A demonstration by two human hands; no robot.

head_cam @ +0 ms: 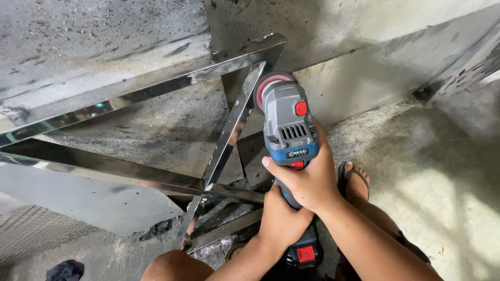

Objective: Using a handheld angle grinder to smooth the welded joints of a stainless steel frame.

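Observation:
Both my hands grip a cordless angle grinder point(288, 122) with a grey-blue body and red buttons. My right hand point(307, 179) wraps the upper body just behind the head. My left hand point(281, 221) clasps the handle lower down, above the battery pack point(304, 253). The grinder's pinkish-red disc point(266, 84) presses against the side of a shiny steel tube frame point(229, 132) near its top corner.
The polished frame's bars point(120, 99) run left and lie over a stained concrete floor and a grey sheet point(83, 195). A concrete wall point(364, 57) stands behind. My foot in a sandal point(355, 182) rests on the floor to the right. Metal mesh point(26, 234) lies at lower left.

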